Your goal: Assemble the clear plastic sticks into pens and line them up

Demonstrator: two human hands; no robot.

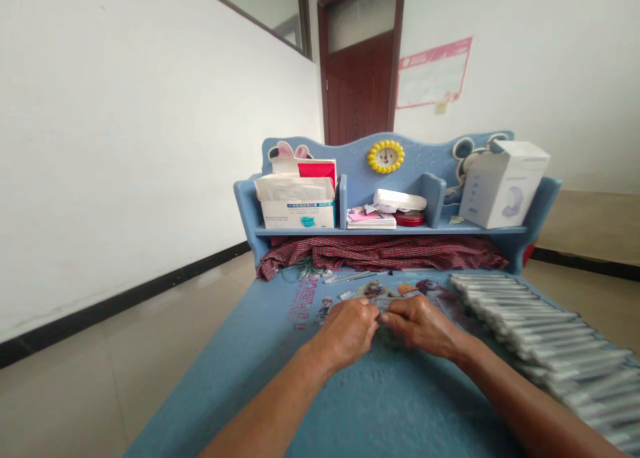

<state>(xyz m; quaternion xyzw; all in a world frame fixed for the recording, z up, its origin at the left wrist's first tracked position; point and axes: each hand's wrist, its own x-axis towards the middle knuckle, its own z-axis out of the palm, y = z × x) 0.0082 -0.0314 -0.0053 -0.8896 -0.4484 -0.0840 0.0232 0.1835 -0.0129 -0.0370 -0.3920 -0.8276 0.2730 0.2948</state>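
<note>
Over the middle of the blue desk, my left hand and my right hand almost meet. Both are closed, with the fingers curled inward and the thumbs near each other. Whatever they pinch, if anything, is hidden by the fingers or too small to name. Just beyond them lie a few thin, pen-like sticks and a small clear piece. To the right of my right hand, several slim whitish tubes with dark ends lie side by side in a long row, partly blurred.
A blue shelf rises at the desk's back, holding a mask box, papers, a red round tin and a tall white box. Checked cloth is bunched beneath it, with a thin greenish cord at its left.
</note>
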